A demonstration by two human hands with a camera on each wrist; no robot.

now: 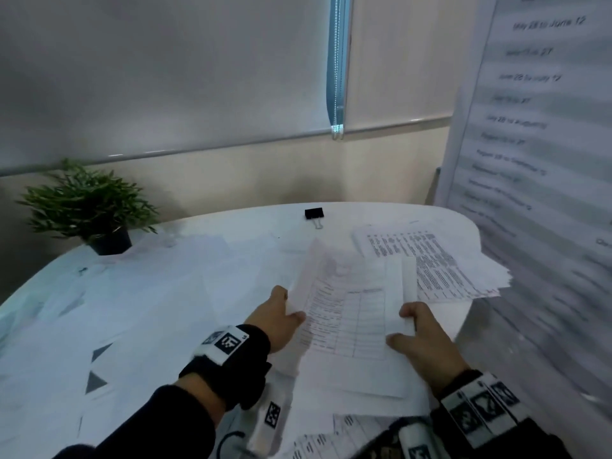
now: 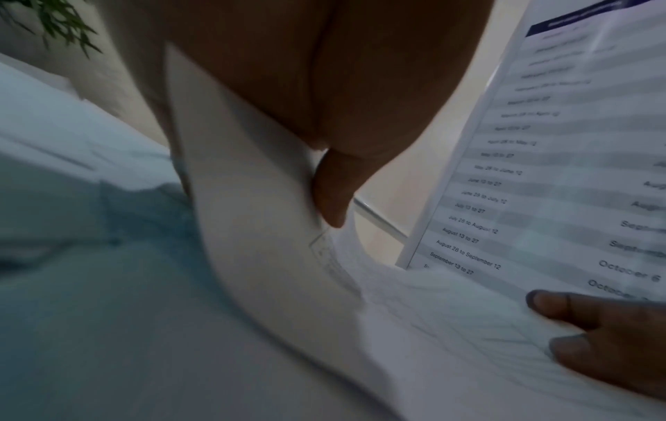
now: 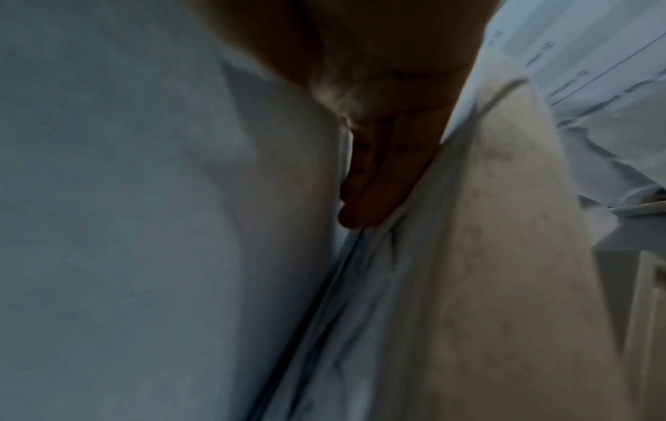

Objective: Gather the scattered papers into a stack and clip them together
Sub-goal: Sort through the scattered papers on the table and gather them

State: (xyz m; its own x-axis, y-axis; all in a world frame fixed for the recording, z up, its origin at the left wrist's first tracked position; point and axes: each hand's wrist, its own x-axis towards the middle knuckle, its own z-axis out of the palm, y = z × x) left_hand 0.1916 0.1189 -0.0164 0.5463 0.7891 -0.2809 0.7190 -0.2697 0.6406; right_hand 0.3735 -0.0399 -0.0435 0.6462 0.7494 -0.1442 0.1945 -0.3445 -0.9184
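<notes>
Both hands hold a bunch of printed sheets (image 1: 351, 313) above the white table (image 1: 165, 293). My left hand (image 1: 281, 316) pinches the bunch's left edge, thumb on top. My right hand (image 1: 417, 332) grips the right edge, thumb and a finger on the top sheet. In the left wrist view the sheets (image 2: 274, 256) curve under my left hand (image 2: 331, 193), and the right hand (image 2: 591, 327) shows at lower right. The right wrist view shows my right hand's fingers (image 3: 382, 176) under the paper (image 3: 486, 256). More printed papers (image 1: 430, 260) lie at the table's right. A black binder clip (image 1: 314, 214) sits at the far edge.
A small potted plant (image 1: 89, 207) stands at the table's far left. A tall printed poster with date rows (image 1: 543, 127) stands upright along the right side. More sheets (image 1: 331, 435) lie at the near edge by my arms. Pale sheets (image 1: 99, 326) cover the table's left half.
</notes>
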